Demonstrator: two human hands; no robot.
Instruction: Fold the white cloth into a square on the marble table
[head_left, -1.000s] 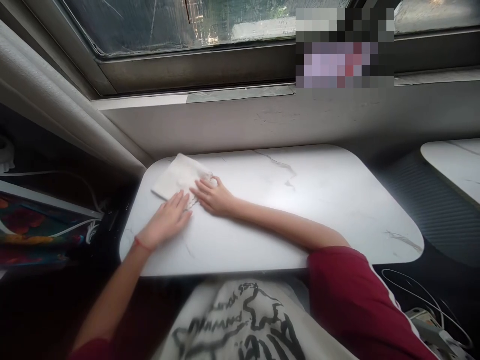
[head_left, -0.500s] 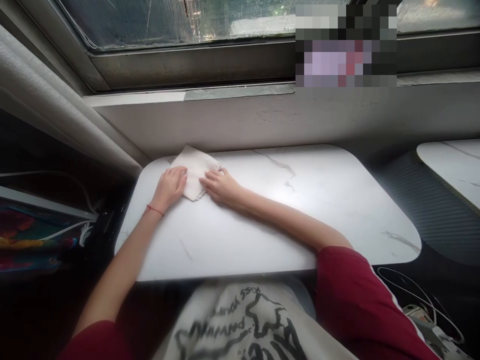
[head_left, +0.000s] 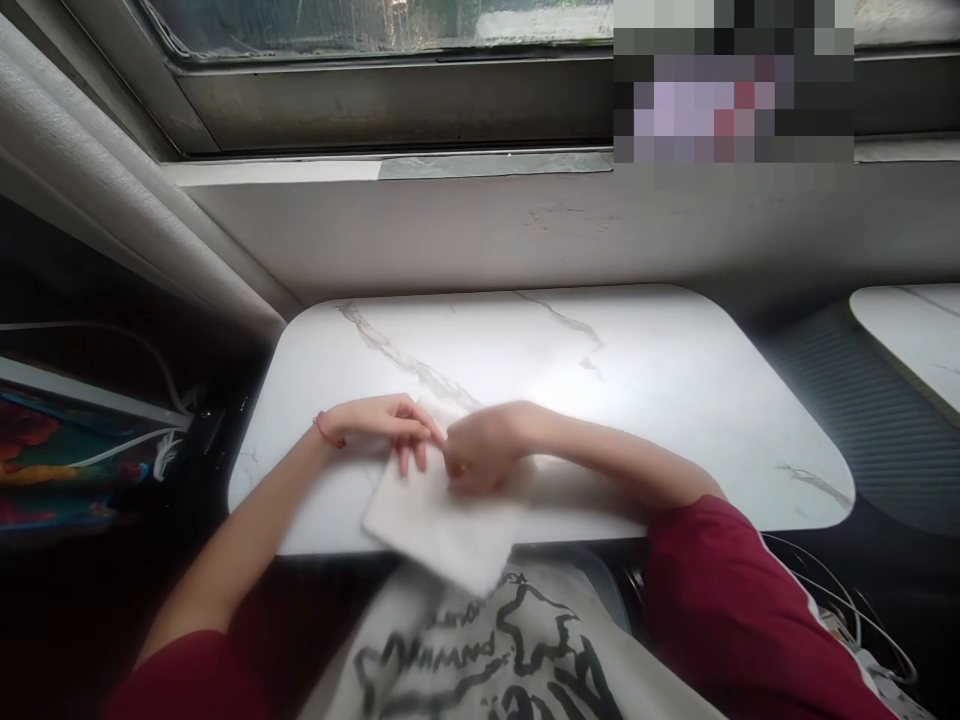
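A thin white cloth (head_left: 442,530) lies folded on the white marbled table (head_left: 645,400), its lower corner hanging over the near edge toward my lap. My left hand (head_left: 386,422), with a red string on the wrist, is bent over the cloth's upper left part. Its thumb and index finger come together there, and the other fingertips rest on the cloth. My right hand (head_left: 484,448), blurred, is closed on the cloth right beside the left fingertips. Its fingertips are partly hidden.
A wall and window ledge (head_left: 300,172) run behind the table. A pale curtain or padded edge (head_left: 135,190) slopes down at the left. Another white table (head_left: 915,325) stands at the right. White cables (head_left: 847,590) lie at the lower right.
Both hands have drawn the cloth from the table's far left to its near edge. My right hand has gone from lying flat to closed, and the fingers have come together.
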